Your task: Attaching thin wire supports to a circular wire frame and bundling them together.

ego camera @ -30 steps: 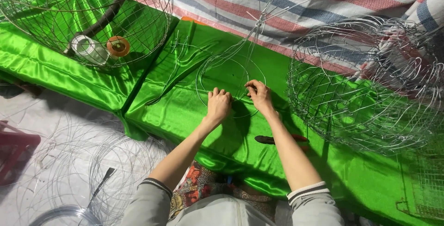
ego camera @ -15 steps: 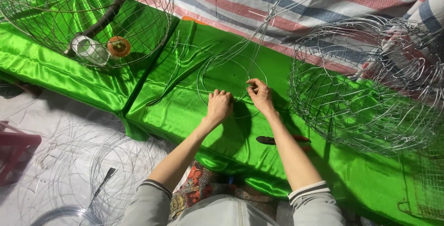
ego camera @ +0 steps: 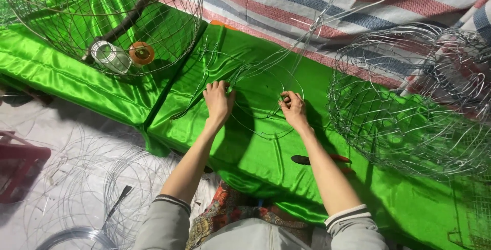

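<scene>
At frame centre my left hand presses flat on the wire ring, fingers spread; my right hand pinches its rim, over green cloth.

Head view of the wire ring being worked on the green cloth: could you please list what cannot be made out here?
- Right hand fingertips: curled, so the grip on the wire ring is unclear.
- Pliers: partly behind the right forearm.
- Right wire basket: cut off by the right edge.
</scene>
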